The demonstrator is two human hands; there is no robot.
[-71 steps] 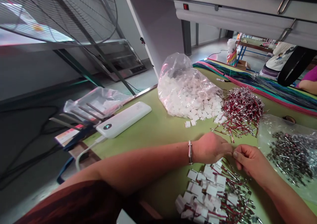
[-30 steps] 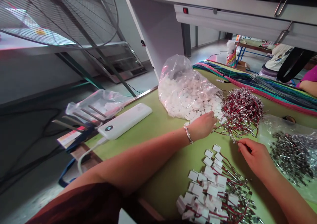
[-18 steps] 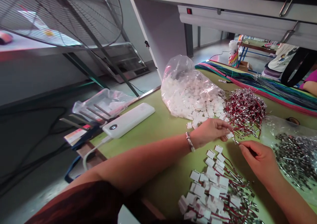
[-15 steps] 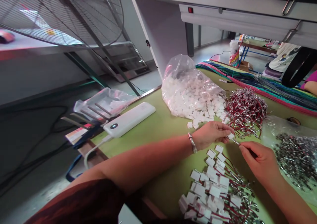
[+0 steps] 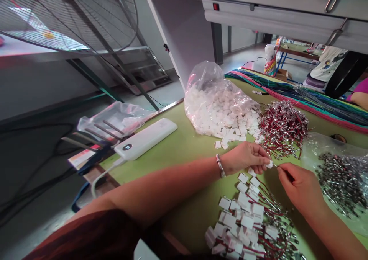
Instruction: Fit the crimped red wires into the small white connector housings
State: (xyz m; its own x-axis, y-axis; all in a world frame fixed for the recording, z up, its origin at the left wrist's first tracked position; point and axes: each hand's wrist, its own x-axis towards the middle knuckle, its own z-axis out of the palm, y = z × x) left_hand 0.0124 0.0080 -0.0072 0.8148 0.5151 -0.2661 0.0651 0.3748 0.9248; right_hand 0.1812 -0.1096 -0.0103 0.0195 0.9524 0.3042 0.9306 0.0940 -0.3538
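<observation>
Between thumb and fingers my left hand (image 5: 249,157) pinches a small white plastic connector housing (image 5: 269,164). Just to its right, my right hand (image 5: 297,181) is closed on a thin wire with a metal terminal (image 5: 276,165), its tip at the housing; how far in it sits is too small to tell. Below the hands lies a pile of white housings with red wires (image 5: 244,218). Behind them is a heap of short red wires with silvery terminals (image 5: 283,126). A clear plastic bag of white housings (image 5: 218,103) spills open beyond my left hand.
A clear bag of small dark metal parts (image 5: 342,183) lies at the right. Bundled coloured wires (image 5: 310,99) run along the back edge. A white power bank (image 5: 146,138) with a cable rests on the left of the green table (image 5: 178,152). A large fan (image 5: 71,18) stands upper left.
Both hands stay close together at nearly the same spot. The white housing has turned slightly in my left fingers, and the whole view has shifted a little.
</observation>
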